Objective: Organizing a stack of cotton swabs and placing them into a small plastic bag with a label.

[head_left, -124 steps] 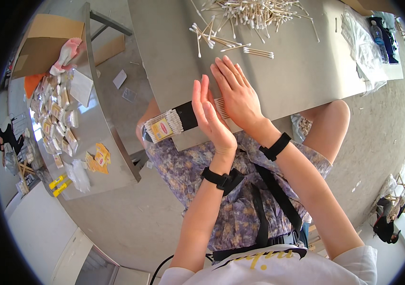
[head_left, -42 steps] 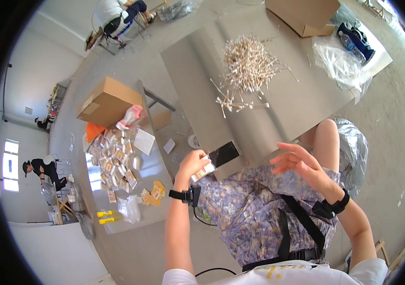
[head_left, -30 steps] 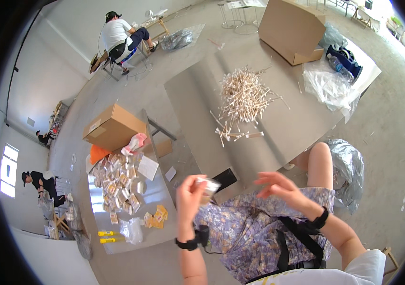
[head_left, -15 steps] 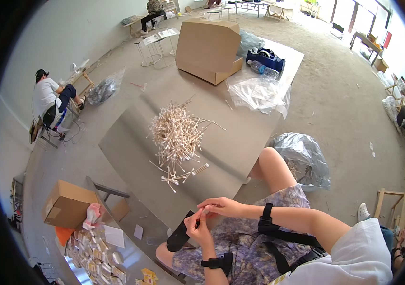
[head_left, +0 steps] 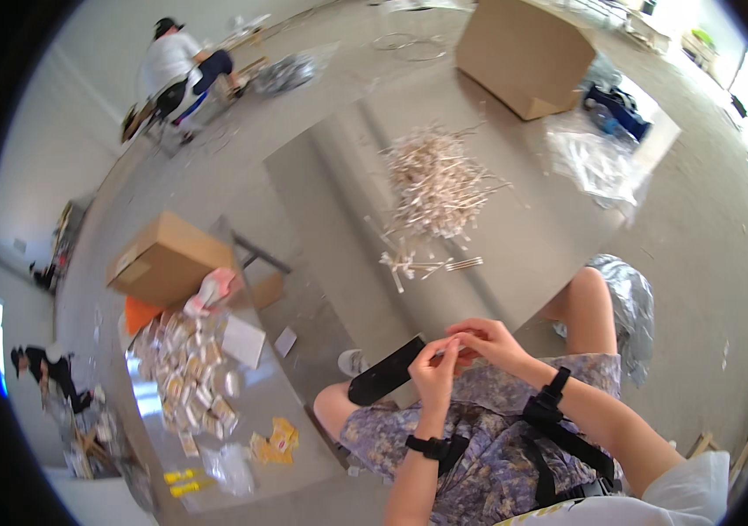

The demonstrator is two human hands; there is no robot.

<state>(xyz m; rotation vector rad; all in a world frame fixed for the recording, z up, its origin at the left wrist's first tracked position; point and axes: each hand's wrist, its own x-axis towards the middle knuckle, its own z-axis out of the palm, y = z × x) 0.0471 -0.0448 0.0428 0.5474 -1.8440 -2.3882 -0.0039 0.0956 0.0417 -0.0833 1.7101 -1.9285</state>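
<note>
My left hand (head_left: 433,366) and my right hand (head_left: 491,342) meet above my lap, beyond the near edge of the table (head_left: 339,228). The fingertips of both are pinched together, and whatever they hold is too small to make out. A black flat oblong object (head_left: 387,372) lies across my left thigh, beside my left hand. Further off on the table is a heap of cotton swabs (head_left: 439,184). A few loose swabs (head_left: 404,265) lie at its near side, with a small row of swabs (head_left: 465,263) lined up next to them.
On the table's far end stand a cardboard box (head_left: 523,61), a blue tape dispenser (head_left: 623,112) and clear plastic bags (head_left: 597,162). A lower table at left holds many small packs (head_left: 198,373), another carton (head_left: 168,263) and yellow wrappers (head_left: 276,441). People sit further off at left.
My view has swung left, so the table and heap appear further right and more of the side table shows. Both hands stay pinched together above my lap.
</note>
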